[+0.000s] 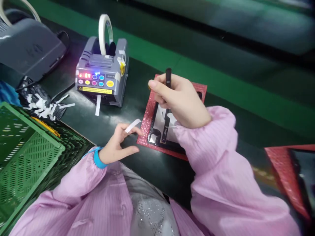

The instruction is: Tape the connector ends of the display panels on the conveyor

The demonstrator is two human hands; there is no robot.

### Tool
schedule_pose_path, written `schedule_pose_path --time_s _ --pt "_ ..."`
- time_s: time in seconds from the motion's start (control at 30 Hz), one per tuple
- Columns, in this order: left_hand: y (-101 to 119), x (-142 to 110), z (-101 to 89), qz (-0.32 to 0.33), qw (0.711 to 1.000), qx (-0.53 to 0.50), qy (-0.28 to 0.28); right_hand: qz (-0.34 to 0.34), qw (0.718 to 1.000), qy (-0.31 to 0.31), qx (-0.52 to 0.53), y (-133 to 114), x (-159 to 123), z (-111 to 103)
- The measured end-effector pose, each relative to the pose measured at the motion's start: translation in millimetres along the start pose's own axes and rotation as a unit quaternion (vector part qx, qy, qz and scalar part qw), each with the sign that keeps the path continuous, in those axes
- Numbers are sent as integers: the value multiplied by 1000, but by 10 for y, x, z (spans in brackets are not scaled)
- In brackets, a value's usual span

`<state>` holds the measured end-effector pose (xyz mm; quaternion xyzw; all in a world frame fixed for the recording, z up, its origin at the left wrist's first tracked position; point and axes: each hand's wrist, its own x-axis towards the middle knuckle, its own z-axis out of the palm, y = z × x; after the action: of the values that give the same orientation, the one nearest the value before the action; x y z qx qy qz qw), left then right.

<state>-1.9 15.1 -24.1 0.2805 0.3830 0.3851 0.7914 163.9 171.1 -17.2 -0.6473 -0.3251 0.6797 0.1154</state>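
Observation:
My left hand [115,147] is near the table's front edge with thumb and fingers apart. A short strip of white tape [133,126] clings to its index finger, one end sticking out free. My right hand [179,98] is closed around a black stick-like tool [168,78], whose upper end shows above the fingers; the rest is hidden. Beneath that hand lies a flat device with a black frame [154,132] and grey-white inner parts, partly covered by hand and sleeve. It rests on a red bubble-wrap sheet [145,126].
A grey tape dispenser [120,82] with a white tape roll [102,36] has a tape strip [97,105] hanging out front. Another grey machine [31,46] stands left. Tape scraps [44,106] lie by a green crate [36,157]. More red bubble wrap [283,167] and a dark panel [305,170] are right.

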Motion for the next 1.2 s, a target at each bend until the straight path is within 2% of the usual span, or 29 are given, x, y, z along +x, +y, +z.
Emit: schedule_pose_path --time_s 0.17,0.3,0.4,0.47,0.57,0.7,0.83,0.97,1.07,1.13,1.2 --pt "48 -90 -22 -10 995 -53 80 -1 998 -14 62 -31 378 295" --pt "121 -54 -6 -2 994 -46 100 17 997 -42 69 34 608 474" --pt "156 -50 -4 1 994 -45 102 36 996 -48 60 70 677 500" --pt "159 -49 2 -12 992 -47 112 36 998 -18 53 37 624 435" --pt "150 -22 28 -28 991 -54 123 6 998 42 55 -76 368 228" --pt "140 62 78 -34 993 -58 102 -21 997 67 28 -134 -182 -130" --pt "135 117 90 -45 993 -27 110 0 991 128 37 -19 -719 -527" --pt "115 87 10 -32 992 16 121 17 990 139 -2 125 -1206 -852" --pt "80 51 -132 58 977 91 183 37 984 171 -39 250 -1509 -906" --pt "61 36 -262 140 936 175 272 50 980 189 -46 353 -1648 -871" --pt "64 28 -396 180 888 232 355 60 978 193 -48 468 -1733 -827"
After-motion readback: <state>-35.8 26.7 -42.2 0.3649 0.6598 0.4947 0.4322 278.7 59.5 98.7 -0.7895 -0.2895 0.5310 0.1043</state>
